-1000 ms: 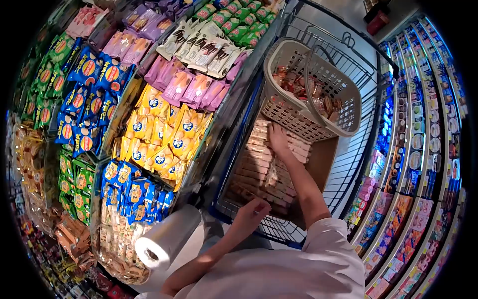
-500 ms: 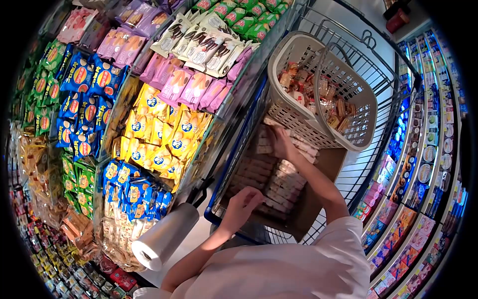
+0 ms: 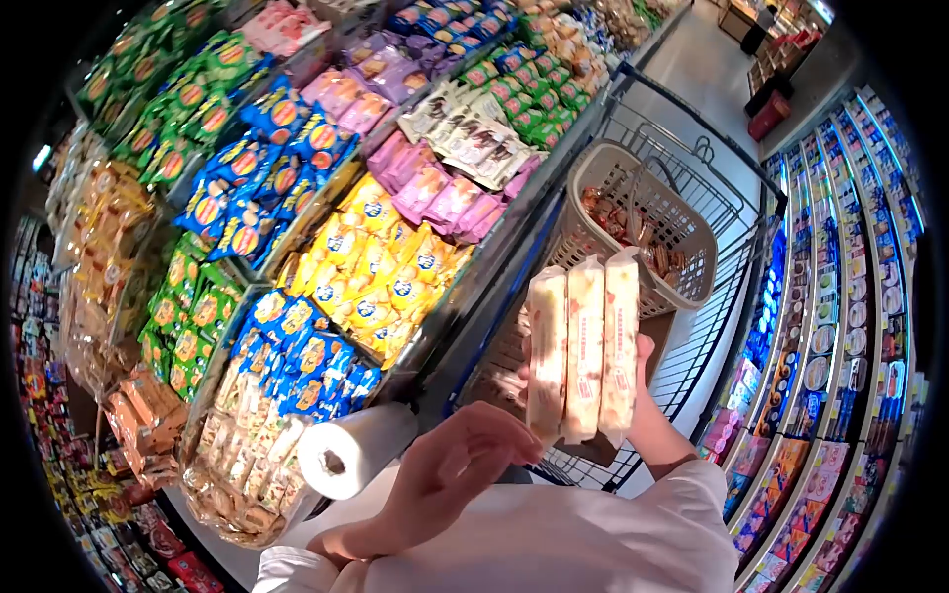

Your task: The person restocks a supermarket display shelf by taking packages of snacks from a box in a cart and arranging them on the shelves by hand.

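Three long bars in clear wrappers [image 3: 583, 346], pale with reddish bits and red print, stand side by side in my right hand [image 3: 645, 400]. That hand grips them from behind, so most of its fingers are hidden. My left hand [image 3: 450, 474] is at their lower left, fingers loosely bent and apart, fingertips right at the bottom corner of the leftmost bar. Behind the bars is a cardboard box [image 3: 656, 334] in the shopping cart [image 3: 727, 326], with more wrapped bars [image 3: 494, 381] in shadow on its left side.
A beige basket [image 3: 682, 193] with wrapped snacks stands in the cart beyond the box. On the left, bins hold yellow packets [image 3: 381, 267], blue packets [image 3: 267, 178] and others. A plastic bag roll [image 3: 376, 440] sticks out near my left forearm. Stocked shelves [image 3: 830, 346] line the right.
My right hand has come up out of the box with three wrapped bars, now held before me. My left hand has moved back from the box to beside their lower end. The view has shifted.
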Demonstrator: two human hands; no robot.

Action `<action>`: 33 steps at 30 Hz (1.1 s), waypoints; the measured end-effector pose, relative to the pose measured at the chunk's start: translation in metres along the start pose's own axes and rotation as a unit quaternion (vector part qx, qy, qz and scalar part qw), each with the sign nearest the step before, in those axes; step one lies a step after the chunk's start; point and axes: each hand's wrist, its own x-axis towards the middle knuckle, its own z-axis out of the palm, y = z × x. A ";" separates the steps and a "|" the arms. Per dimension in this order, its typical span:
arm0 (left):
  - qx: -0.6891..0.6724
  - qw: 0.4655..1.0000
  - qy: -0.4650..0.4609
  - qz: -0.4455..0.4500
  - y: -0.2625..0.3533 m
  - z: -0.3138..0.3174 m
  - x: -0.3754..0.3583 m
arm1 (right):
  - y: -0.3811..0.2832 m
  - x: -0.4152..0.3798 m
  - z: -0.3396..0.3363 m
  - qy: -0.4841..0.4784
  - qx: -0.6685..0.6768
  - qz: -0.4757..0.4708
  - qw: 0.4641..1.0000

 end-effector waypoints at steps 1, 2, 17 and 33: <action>0.023 0.999 -0.001 0.049 0.013 -0.003 -0.019 | 0.012 0.006 0.021 -0.015 0.000 0.000 1.000; 0.050 0.994 -0.001 0.098 0.021 -0.012 -0.039 | 0.024 0.013 0.038 -0.042 -0.039 0.031 0.998; -0.216 0.875 0.265 0.342 0.103 -0.195 -0.241 | 0.312 0.190 0.299 -0.233 -0.820 -0.069 0.518; -0.074 0.876 0.132 0.458 0.249 -0.315 -0.234 | 0.311 0.322 0.397 -0.231 -0.702 -0.047 0.672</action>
